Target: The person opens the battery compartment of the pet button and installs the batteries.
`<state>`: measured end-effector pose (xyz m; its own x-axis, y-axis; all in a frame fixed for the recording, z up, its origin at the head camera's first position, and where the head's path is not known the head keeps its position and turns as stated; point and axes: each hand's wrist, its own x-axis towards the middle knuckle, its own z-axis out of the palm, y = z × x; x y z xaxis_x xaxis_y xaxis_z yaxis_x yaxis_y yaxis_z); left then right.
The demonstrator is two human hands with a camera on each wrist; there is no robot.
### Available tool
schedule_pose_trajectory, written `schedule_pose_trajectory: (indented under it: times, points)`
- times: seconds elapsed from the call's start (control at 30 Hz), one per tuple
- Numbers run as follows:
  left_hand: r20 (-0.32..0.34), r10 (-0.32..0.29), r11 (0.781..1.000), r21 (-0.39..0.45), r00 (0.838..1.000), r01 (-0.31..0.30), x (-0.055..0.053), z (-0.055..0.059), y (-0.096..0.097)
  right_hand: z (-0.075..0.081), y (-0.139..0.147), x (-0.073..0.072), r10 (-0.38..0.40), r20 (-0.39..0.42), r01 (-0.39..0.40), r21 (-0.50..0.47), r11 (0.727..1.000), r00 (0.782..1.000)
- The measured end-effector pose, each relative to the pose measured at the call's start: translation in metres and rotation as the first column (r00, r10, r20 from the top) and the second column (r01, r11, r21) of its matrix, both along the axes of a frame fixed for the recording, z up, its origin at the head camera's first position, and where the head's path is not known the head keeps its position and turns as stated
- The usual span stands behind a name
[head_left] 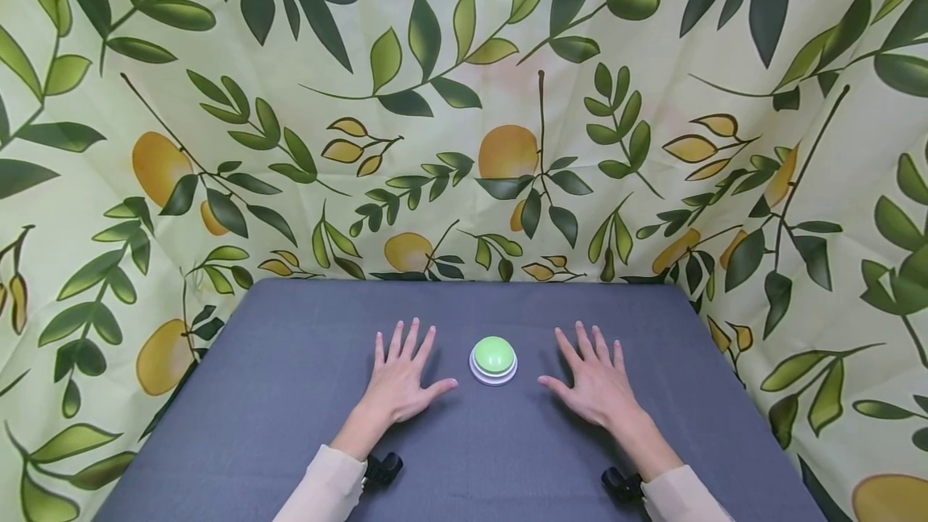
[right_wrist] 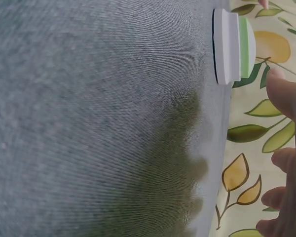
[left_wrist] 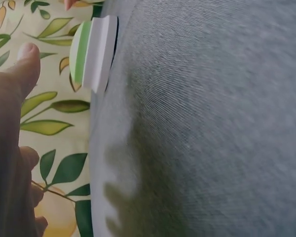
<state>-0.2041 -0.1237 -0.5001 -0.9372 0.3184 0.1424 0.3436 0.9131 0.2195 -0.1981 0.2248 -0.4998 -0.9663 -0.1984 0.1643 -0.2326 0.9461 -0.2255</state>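
Observation:
A round push button [head_left: 495, 356] with a green dome and a white base sits on the grey-blue table between the two hands. To its left is my left hand [head_left: 401, 381], palm down with fingers spread, its thumb pointing at the button but apart from it. On the other side my right hand [head_left: 596, 381] mirrors that pose, thumb also apart from the button. Neither hand holds anything. The left wrist view shows the button [left_wrist: 92, 54] past the thumb, with the hand raised above the cloth. Likewise, in the right wrist view the button [right_wrist: 233, 48] stands beyond the thumb.
The table [head_left: 464, 457] is covered in smooth grey-blue cloth. A cloth backdrop [head_left: 449, 127] printed with leaves and orange fruit hangs behind it and along both sides. Black straps with small cameras [head_left: 383, 470] sit on the wrists, below pale sleeves [head_left: 326, 486].

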Motion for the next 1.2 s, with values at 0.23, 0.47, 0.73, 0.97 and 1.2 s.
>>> schedule_pose_trajectory:
  times: [0.23, 0.47, 0.73, 0.97, 1.2]
  points:
    - [0.005, 0.042, 0.999, -0.003, 0.999, -0.042, 0.005, -0.002, -0.009, -0.003, 0.000, 0.004, -0.028, 0.017, 0.028, 0.004, 1.000, 0.999]
    - [0.006, 0.050, 0.999, 0.013, 0.999, -0.050, 0.006, -0.005, -0.015, -0.002, -0.001, 0.005, -0.039, 0.035, 0.039, 0.004, 0.999, 0.999]
    - [0.014, 0.058, 0.998, 0.002, 0.998, -0.058, 0.008, -0.007, -0.018, -0.002, -0.004, 0.006, -0.035, 0.039, 0.035, 0.004, 0.999, 0.999]
    - [0.008, 0.058, 0.998, 0.003, 0.998, -0.058, 0.007, -0.005, -0.019, -0.001, -0.006, 0.005, -0.034, 0.031, 0.034, 0.011, 0.999, 0.999]
    - [0.016, 0.065, 0.998, 0.004, 0.998, -0.065, 0.008, -0.004, -0.020, -0.001, -0.006, 0.004, -0.035, 0.035, 0.035, 0.012, 0.999, 0.999]
